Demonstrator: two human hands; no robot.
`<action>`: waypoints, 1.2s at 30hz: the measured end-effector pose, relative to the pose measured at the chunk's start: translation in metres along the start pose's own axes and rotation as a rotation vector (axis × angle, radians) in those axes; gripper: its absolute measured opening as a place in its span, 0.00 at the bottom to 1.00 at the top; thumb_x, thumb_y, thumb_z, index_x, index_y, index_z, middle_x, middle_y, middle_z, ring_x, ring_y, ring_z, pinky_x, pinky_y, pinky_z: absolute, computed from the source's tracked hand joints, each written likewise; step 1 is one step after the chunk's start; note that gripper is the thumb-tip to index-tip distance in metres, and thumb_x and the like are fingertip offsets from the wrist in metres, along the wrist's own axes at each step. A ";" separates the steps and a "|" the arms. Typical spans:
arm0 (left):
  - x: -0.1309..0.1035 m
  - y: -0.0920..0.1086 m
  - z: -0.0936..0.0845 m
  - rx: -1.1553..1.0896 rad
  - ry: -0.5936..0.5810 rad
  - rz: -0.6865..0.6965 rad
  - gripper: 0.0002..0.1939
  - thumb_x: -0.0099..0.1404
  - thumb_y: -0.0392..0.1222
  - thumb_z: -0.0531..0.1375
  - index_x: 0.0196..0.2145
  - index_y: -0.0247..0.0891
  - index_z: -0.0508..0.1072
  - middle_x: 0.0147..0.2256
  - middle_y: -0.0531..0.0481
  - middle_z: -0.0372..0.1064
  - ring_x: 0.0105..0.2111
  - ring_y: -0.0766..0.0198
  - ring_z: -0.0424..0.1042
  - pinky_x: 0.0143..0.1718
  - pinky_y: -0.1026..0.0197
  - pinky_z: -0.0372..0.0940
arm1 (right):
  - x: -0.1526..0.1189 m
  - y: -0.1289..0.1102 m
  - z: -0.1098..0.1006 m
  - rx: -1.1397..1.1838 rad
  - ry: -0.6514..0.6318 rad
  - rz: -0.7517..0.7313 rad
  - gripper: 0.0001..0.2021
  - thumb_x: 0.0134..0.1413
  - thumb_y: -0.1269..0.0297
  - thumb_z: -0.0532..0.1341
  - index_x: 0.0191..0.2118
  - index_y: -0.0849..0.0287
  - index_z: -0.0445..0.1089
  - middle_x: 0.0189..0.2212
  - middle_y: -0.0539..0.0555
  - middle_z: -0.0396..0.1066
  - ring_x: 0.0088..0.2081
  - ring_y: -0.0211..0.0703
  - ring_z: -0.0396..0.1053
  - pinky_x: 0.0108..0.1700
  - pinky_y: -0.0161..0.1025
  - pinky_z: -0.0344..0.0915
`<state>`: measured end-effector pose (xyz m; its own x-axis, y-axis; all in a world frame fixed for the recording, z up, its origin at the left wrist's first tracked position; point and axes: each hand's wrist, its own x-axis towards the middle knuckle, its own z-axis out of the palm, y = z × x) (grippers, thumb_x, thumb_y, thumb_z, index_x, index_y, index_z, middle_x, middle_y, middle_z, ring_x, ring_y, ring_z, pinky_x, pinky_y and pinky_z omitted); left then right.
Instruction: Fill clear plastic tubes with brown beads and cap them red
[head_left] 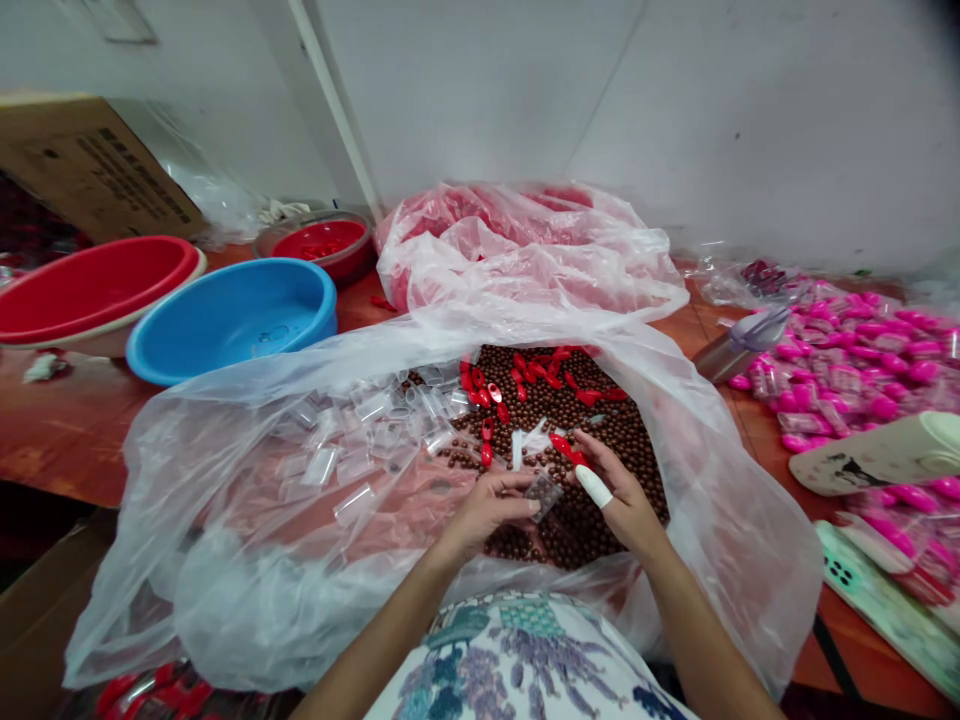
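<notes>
I have the left hand near the middle, thumb and fingers drawn together in a narrow pinch on a clear case. The case sits above the brown beads, its long axis slanting from near left to far right; I can't tell which end has the mouth. To its right, the right hand holds a red piece at the fingertips — a slim thing, its long axis running from far left to near right, the free tip pointing far left, away from the palm. The grip there looks narrow too, though I can't make out exactly which fingers press on it. A white cover sits on that hand's thumb. The case and the red piece are near each other but apart.

Just past the left hand, white strips lie on the beads, and loose red pieces are scattered around and beyond, pointing various ways. To the left, a heap of clear cases lies on the plastic sheet, aimed in all directions. Farther left I see a blue basin and a red basin; on the right — pink pieces and a pale bottle.
</notes>
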<state>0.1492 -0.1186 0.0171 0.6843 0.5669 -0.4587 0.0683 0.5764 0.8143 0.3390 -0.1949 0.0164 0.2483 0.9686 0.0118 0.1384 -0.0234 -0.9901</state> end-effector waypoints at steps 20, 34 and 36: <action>-0.001 -0.006 -0.004 0.019 0.045 -0.026 0.25 0.46 0.41 0.68 0.43 0.34 0.75 0.33 0.46 0.73 0.29 0.63 0.70 0.31 0.61 0.67 | -0.010 -0.003 0.002 0.106 -0.052 -0.001 0.23 0.58 0.58 0.55 0.59 0.47 0.55 0.53 0.54 0.64 0.51 0.46 0.65 0.57 0.49 0.57; -0.005 -0.002 -0.001 0.022 0.085 -0.008 0.25 0.44 0.43 0.70 0.42 0.33 0.76 0.33 0.45 0.74 0.28 0.62 0.70 0.31 0.60 0.67 | -0.006 0.002 -0.001 -0.070 -0.011 -0.020 0.22 0.55 0.58 0.59 0.56 0.48 0.62 0.54 0.52 0.64 0.55 0.48 0.60 0.59 0.50 0.52; -0.006 -0.001 0.000 0.031 0.086 0.016 0.25 0.44 0.43 0.69 0.42 0.33 0.76 0.33 0.45 0.74 0.29 0.63 0.70 0.32 0.61 0.67 | -0.004 0.001 0.000 -0.072 -0.036 -0.012 0.19 0.52 0.58 0.62 0.51 0.49 0.67 0.50 0.53 0.67 0.51 0.48 0.63 0.56 0.48 0.56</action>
<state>0.1449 -0.1229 0.0189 0.6210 0.6250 -0.4730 0.0811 0.5490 0.8319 0.3377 -0.1985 0.0154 0.2114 0.9773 0.0172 0.2105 -0.0283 -0.9772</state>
